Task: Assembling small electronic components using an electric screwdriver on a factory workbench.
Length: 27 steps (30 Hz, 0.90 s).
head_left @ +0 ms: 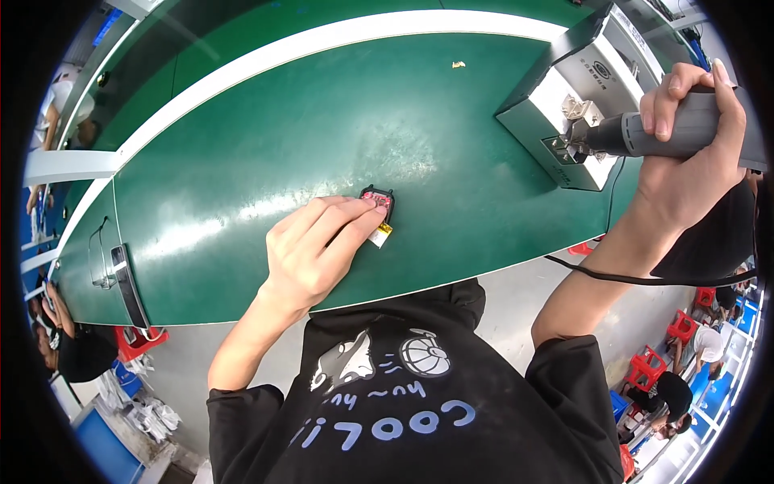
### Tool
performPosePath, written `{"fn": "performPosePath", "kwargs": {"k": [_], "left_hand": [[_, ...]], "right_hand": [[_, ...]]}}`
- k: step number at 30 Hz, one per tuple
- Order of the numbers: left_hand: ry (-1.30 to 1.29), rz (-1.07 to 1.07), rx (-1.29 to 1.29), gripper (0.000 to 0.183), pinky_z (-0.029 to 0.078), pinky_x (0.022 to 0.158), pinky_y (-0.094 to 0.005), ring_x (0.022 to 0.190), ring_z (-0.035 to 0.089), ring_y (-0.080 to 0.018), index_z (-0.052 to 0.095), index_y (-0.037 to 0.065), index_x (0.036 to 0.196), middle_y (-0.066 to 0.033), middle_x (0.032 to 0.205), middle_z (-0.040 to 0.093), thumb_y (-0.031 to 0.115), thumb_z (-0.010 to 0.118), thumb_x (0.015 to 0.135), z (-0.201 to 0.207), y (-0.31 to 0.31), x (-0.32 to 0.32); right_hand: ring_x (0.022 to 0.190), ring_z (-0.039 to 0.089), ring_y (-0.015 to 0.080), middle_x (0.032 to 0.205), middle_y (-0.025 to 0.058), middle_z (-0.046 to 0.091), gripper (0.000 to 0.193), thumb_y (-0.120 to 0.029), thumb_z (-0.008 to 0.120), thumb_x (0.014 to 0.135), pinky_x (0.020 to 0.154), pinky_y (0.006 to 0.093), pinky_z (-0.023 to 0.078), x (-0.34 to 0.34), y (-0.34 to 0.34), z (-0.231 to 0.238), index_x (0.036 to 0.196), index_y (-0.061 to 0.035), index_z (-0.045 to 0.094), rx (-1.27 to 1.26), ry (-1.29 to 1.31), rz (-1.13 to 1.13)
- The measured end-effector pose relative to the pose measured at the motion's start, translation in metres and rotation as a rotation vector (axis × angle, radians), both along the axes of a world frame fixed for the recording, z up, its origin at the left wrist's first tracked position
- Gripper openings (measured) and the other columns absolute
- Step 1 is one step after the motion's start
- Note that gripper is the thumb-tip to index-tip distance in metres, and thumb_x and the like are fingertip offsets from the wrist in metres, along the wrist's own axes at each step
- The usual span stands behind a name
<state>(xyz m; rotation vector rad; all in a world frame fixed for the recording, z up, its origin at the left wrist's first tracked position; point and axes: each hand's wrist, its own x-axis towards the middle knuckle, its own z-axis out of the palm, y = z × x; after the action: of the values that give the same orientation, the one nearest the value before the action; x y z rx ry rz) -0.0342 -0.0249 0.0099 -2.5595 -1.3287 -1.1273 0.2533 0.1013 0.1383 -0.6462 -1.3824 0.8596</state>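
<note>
My left hand (312, 246) rests on the green table, its fingertips closed on a small black watch case (390, 198). Red parts show inside the case beside the fingers. A small silver battery pouch (379, 238) with yellow tape lies against the case's near side. At the right, my right hand (685, 173) is wrapped round a grey electric screwdriver (677, 129), held almost level and pointing left. The screwdriver's nose is at the metal outlet of a grey box-shaped screw feeder (530, 121); its very tip is hard to make out there.
A phone-like dark slab (129, 286) and thin-framed glasses (102, 262) lie at the table's left end. A tiny yellowish scrap (459, 64) is near the far edge. A black cable (645, 281) runs below my right forearm. Other people sit at both sides, near red stools (645, 369).
</note>
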Motion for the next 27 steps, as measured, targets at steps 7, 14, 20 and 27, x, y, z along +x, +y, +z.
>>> {"fn": "performPosePath", "kwargs": {"k": [7, 14, 20, 27], "left_hand": [[0.025, 0.011, 0.001, 0.028, 0.054, 0.060, -0.0271, 0.071, 0.065, -0.0177, 0.071, 0.003, 0.090, -0.0041, 0.085, 0.068, 0.003, 0.070, 0.061, 0.000, 0.001, 0.002], [0.133, -0.019, 0.013, 0.030, 0.054, 0.062, -0.0262, 0.076, 0.064, -0.0169, 0.071, 0.004, 0.091, -0.0027, 0.090, 0.068, 0.009, 0.069, 0.061, 0.002, 0.000, 0.002], [0.243, -0.019, 0.014, 0.031, 0.049, 0.056, -0.0260, 0.077, 0.060, -0.0143, 0.069, 0.007, 0.100, 0.0006, 0.094, 0.066, 0.010, 0.067, 0.069, 0.013, 0.014, -0.013], [0.093, 0.313, 0.046, 0.018, 0.054, 0.068, -0.0316, 0.081, 0.067, -0.0241, 0.066, 0.008, 0.104, -0.0060, 0.094, 0.068, 0.002, 0.062, 0.088, 0.022, 0.126, -0.116]], "right_hand": [[0.049, 0.043, 0.0132, 0.072, 0.0118, 0.052, 0.032, -0.018, 0.045, 0.096, 0.049, 0.0274, 0.037, -0.015, -0.009, 0.004, 0.075, 0.0041, 0.053, 0.053, -0.099, -0.020], [0.047, 0.041, 0.0119, 0.067, 0.0100, 0.049, 0.023, -0.017, 0.048, 0.095, 0.046, 0.0262, 0.034, -0.015, 0.001, 0.009, 0.083, 0.0024, 0.053, -0.127, 0.048, -0.022], [0.043, 0.040, 0.0123, 0.074, 0.0128, 0.054, 0.018, -0.018, 0.048, 0.097, 0.041, 0.0253, 0.033, -0.024, -0.009, 0.003, 0.093, -0.0004, 0.050, -0.085, 0.039, 0.028], [0.036, 0.040, 0.0127, 0.068, 0.0158, 0.055, 0.019, -0.015, 0.048, 0.098, 0.037, 0.0256, 0.039, -0.048, -0.031, 0.012, 0.092, 0.0034, 0.045, -0.018, 0.059, 0.012]]}}
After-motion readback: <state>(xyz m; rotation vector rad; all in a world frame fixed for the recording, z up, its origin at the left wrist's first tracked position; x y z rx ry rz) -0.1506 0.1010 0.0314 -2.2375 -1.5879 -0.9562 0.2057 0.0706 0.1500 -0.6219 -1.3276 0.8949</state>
